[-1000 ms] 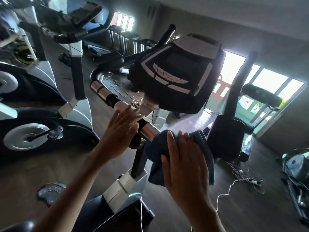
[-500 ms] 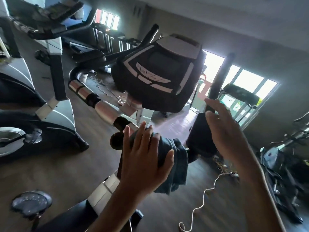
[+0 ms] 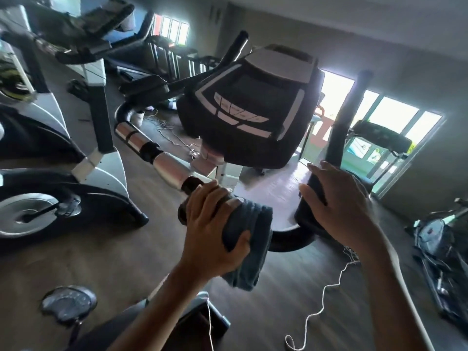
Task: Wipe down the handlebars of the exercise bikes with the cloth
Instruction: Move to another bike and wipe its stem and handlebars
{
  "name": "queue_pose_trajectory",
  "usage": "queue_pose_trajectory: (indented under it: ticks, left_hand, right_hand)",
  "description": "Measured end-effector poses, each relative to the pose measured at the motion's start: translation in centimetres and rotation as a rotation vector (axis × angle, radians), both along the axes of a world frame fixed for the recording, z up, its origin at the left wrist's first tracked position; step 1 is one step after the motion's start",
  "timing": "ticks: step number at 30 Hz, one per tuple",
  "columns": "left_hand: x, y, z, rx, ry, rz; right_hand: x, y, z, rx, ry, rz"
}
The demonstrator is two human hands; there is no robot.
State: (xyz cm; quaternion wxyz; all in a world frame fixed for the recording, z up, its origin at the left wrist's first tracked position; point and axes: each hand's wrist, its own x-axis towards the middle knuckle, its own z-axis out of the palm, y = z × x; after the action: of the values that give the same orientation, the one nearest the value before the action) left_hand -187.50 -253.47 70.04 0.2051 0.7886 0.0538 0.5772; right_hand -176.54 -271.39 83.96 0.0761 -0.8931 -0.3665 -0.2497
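Observation:
A dark blue cloth (image 3: 249, 244) is wrapped over the middle of the bike's handlebar (image 3: 169, 168), which runs from a silver and black left grip down to a black curved right side. My left hand (image 3: 212, 229) is closed around the cloth and the bar beneath it. My right hand (image 3: 339, 206) rests on the black upright right grip (image 3: 347, 117), fingers curled around its lower part. The bike's black console (image 3: 250, 107) sits just above the bar.
Another exercise bike (image 3: 63, 173) stands close on the left, with more machines behind it. A treadmill (image 3: 379, 140) stands by the bright windows. White cords (image 3: 326, 295) trail over the wooden floor. A fallen machine (image 3: 440, 249) lies at the right edge.
The cloth passed from my right hand to my left, which now grips it on the bar. My right hand swung right and settled on the upright grip.

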Motion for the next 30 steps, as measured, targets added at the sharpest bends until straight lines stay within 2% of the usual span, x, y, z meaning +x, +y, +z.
queue_pose_trajectory:
  ticks: [4, 8, 12, 14, 18, 20, 25, 28, 30]
  left_hand:
    - [0.7, 3.2, 1.7, 0.143, 0.049, -0.077]
    - [0.8, 6.5, 3.0, 0.168, 0.126, -0.082]
    - [0.8, 1.6, 0.6, 0.073, -0.055, -0.014]
    - [1.0, 0.6, 0.8, 0.084, -0.095, -0.033]
    - [0.8, 3.4, 3.7, 0.194, 0.161, -0.106]
    - [0.6, 3.9, 4.6, 0.182, 0.275, -0.097]
    - [1.2, 6.5, 5.2, 0.065, 0.123, -0.035]
    - [0.9, 10.9, 4.5, -0.011, 0.147, 0.078]
    - [0.6, 13.1, 3.2, 0.004, 0.163, 0.039]
  right_hand:
    - [0.1, 0.0, 0.0, 0.008, 0.003, -0.016]
    - [0.3, -0.1, -0.2, 0.024, 0.016, -0.019]
    - [0.1, 0.1, -0.3, 0.046, 0.009, -0.019]
    - [-0.1, 0.2, -0.3, 0.062, 0.007, -0.017]
    - [-0.4, 0.1, -0.3, 0.094, 0.023, -0.019]
    - [-0.5, 0.2, -0.2, 0.115, 0.033, -0.016]
    - [-0.5, 0.0, -0.3, 0.147, 0.059, -0.006]
    - [-0.6, 0.1, -0.1, 0.157, 0.057, 0.012]
    - [-0.7, 0.1, -0.1, 0.153, 0.048, 0.007]
